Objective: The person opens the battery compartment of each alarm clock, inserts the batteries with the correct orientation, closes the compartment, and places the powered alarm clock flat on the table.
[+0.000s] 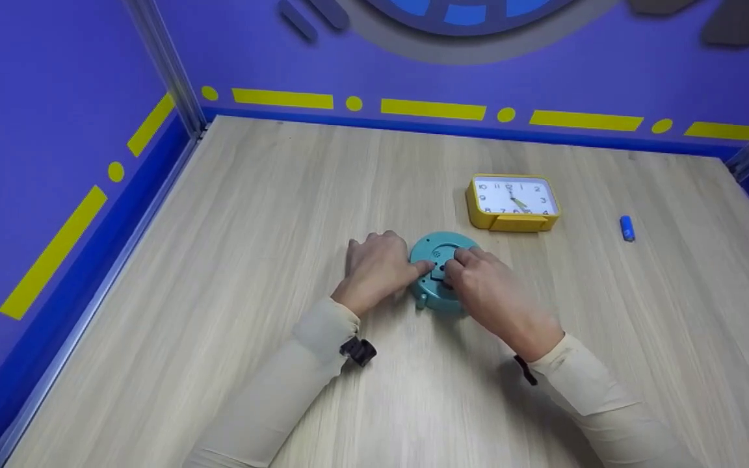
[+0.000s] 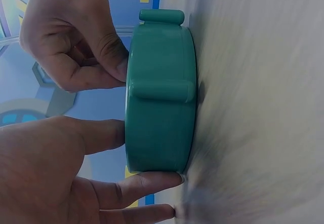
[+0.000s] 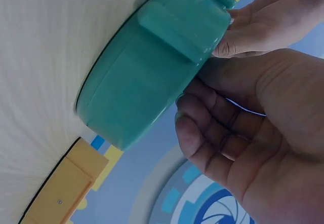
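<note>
A round teal alarm clock [image 1: 443, 239] lies back side up on the table, with a dark recess and small knobs on its back. My left hand [image 1: 380, 266] holds it from the left; its thumb presses on the back and a finger lies along the side wall [image 2: 162, 148]. The right hand [image 1: 495, 292] bends over the right part of the back. In the left wrist view its thumb and curled index finger [image 2: 81, 77] meet at the back's surface. Whatever small part those fingertips pinch is hidden. Two stubby feet [image 3: 169, 34] stick out from the clock's rim.
A yellow rectangular clock [image 1: 514, 203] rests face up behind the teal one, to the right. Farther right lies a small blue battery [image 1: 627, 228]. Purple panels [image 1: 283, 65] border the wooden table [image 1: 270, 188] at the back and left.
</note>
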Motion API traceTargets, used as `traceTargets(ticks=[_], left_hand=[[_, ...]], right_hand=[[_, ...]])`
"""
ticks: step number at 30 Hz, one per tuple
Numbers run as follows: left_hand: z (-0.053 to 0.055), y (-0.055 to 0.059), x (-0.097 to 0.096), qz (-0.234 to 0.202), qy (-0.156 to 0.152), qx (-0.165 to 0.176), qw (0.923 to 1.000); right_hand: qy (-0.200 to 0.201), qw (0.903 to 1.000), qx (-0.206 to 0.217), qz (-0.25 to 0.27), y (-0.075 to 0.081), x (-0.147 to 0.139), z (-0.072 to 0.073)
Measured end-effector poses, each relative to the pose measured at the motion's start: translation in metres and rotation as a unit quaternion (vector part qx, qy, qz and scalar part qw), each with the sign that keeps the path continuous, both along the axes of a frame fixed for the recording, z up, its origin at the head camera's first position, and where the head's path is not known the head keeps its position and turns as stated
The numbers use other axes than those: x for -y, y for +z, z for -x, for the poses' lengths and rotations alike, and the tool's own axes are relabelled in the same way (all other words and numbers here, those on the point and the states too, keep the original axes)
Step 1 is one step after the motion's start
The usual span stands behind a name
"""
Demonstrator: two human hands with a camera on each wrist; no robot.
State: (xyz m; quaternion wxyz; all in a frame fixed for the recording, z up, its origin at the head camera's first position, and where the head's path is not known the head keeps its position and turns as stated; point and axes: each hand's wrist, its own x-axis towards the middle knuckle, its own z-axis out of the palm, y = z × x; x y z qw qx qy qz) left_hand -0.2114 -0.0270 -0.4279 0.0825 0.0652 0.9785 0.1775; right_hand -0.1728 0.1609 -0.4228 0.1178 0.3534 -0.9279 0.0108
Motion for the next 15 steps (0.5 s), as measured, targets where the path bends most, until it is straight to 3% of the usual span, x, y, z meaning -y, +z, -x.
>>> traceTargets(ticks=[10, 15], left_hand=[[0.0003, 0.0001, 0.0007, 0.005, 0.000, 0.005, 1.0000], [0.0010, -0.0008, 0.0001, 0.004, 0.001, 0.005, 1.0000]], right_hand=[[0.018, 0.9993, -0.034, 0.001, -0.0044, 0.0004, -0.0001], [0.018, 0.9993, -0.031, 0.011, -0.0048, -0.0003, -0.0002]])
